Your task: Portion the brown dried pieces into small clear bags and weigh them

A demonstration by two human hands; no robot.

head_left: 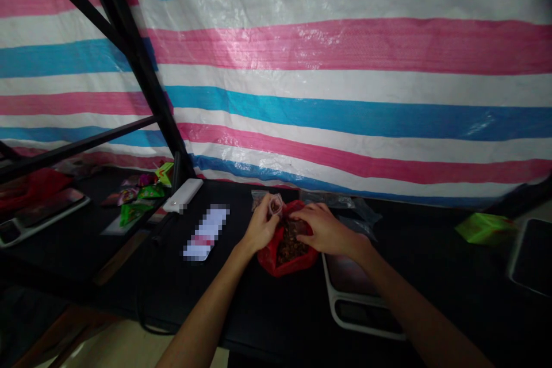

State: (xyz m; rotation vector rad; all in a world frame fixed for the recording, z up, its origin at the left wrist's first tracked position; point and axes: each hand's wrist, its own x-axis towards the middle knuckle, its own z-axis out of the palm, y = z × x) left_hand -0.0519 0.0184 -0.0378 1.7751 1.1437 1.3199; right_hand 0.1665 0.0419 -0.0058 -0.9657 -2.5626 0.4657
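Observation:
A small clear plastic bag (275, 204) is held at its open mouth in my left hand (261, 225), over the left rim of a red plastic bag. The red plastic bag (276, 267) stands open on the dark table and holds many small brown dried pieces (292, 246). My right hand (321, 229) reaches over its right side, fingertips at the brown pieces, thumb and fingers apart. Whether a few pieces lie under those fingers I cannot tell. Another small clear bag (257, 196) lies just behind my left hand.
A white digital scale (366, 317) sits partly under my right forearm. Clear plastic bags (332, 200) lie behind my right hand. To the left are a blurred-out phone-like item (206, 234), a white power strip (184, 194), colourful packets (149, 191) and another scale (47, 215). A green packet (485, 229) lies right.

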